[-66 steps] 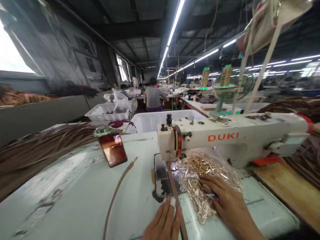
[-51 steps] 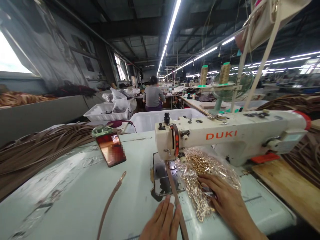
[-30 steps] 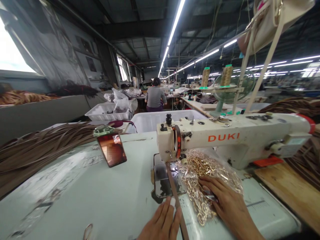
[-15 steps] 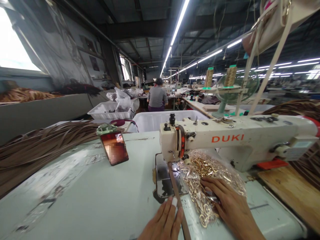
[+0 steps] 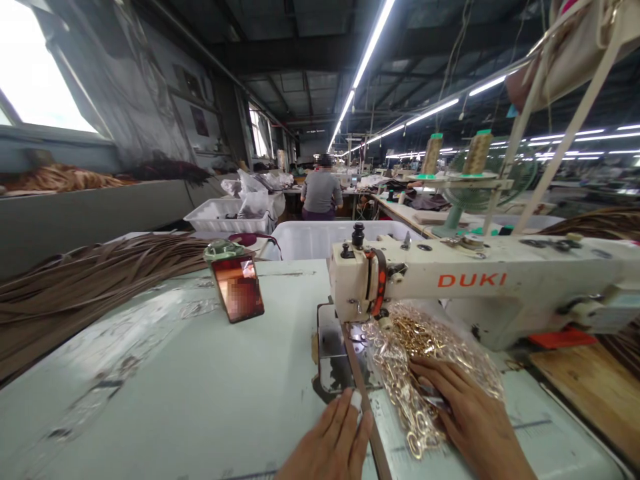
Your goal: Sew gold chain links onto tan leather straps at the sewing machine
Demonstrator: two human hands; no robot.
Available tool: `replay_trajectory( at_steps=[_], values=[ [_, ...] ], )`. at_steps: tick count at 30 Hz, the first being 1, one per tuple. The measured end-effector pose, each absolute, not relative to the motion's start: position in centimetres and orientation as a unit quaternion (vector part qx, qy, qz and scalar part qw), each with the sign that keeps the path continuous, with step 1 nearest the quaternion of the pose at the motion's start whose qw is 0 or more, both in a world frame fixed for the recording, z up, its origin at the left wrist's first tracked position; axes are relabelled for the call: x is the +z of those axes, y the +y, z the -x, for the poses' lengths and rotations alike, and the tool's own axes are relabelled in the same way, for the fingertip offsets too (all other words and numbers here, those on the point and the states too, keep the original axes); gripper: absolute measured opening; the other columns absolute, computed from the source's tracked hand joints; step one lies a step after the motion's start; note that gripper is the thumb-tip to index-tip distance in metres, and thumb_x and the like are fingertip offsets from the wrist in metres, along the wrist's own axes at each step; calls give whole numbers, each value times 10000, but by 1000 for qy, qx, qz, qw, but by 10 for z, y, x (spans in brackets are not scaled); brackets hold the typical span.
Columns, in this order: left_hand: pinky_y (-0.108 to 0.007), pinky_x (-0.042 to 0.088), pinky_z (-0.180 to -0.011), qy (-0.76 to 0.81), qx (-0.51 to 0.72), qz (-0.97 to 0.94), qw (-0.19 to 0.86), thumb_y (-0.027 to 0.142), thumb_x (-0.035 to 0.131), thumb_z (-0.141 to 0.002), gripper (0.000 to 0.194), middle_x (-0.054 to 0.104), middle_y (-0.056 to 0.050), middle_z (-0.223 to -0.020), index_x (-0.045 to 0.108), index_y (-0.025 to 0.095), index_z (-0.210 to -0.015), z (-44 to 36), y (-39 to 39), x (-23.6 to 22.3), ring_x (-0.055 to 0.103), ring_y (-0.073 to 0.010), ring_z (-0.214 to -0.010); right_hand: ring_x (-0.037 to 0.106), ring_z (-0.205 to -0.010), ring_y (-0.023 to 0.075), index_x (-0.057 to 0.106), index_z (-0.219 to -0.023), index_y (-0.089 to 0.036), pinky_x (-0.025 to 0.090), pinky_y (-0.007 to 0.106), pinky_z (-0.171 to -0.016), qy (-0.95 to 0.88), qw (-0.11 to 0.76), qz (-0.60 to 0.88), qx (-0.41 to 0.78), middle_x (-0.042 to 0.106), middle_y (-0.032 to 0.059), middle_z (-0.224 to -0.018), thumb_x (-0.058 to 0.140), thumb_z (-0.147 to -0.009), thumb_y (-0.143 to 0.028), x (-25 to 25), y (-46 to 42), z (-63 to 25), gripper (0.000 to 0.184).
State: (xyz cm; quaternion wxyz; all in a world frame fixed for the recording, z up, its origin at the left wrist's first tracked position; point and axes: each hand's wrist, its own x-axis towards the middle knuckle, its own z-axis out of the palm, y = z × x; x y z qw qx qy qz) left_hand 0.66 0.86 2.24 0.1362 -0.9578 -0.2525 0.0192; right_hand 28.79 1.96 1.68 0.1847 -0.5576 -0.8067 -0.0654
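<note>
My left hand (image 5: 333, 437) lies flat on the table, fingers stretched forward, one fingertip wrapped in white. It touches the left edge of a narrow brown strap (image 5: 376, 440), which runs forward beneath the presser area of the white sewing machine (image 5: 415, 277). My right hand (image 5: 467, 417) rests on a clear plastic bag (image 5: 480, 367) full of gold metal rings and clasps (image 5: 417, 337). Between its thumb and fingers shows part of a small silver tool (image 5: 434, 399); the rest is hidden by the hand.
A phone (image 5: 239, 290) leans on a green-lidded container (image 5: 223, 249). Brown straps (image 5: 100, 280) are heaped at the left. Behind the table stands a white bin (image 5: 310, 233); farther back sits a person in grey (image 5: 321, 190). A wooden board (image 5: 585, 380) lies at the right.
The whole view has shifted, so the table and machine appear slightly farther right. Both hands keep about the same places beside the strap and on the bag.
</note>
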Motion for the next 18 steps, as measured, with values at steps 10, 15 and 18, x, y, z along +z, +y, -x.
replay_trajectory(
  at_steps=[10, 15, 18],
  values=[
    [-381, 455, -990, -239, -7, 964, 114, 105, 458, -951, 397, 535, -248, -1272, 435, -4, -1332, -5, 16, 34, 483, -342, -1220, 506, -1200, 214, 514, -1294, -309, 476, 372, -963, -821, 194, 529, -90, 528, -40, -1331, 444, -660, -79, 11, 24, -293, 679],
    [-408, 410, -1025, -250, -19, 967, 53, 144, 445, -958, 416, 502, -260, -1306, 416, 6, -1349, -2, 24, 39, 440, -345, -1260, 489, -1213, 228, 536, -1276, -302, 446, 395, -991, -808, 205, 545, -88, 519, -38, -1339, 429, -652, -79, 10, 23, -290, 671],
    [-417, 409, -1023, -259, -27, 965, -3, 207, 447, -964, 448, 466, -240, -1354, 392, 38, -1375, 1, 30, 48, 426, -334, -1277, 490, -1211, 225, 534, -1274, -308, 457, 383, -978, -814, 199, 539, -88, 516, -50, -1341, 437, -645, -83, 9, 23, -290, 675]
  ],
)
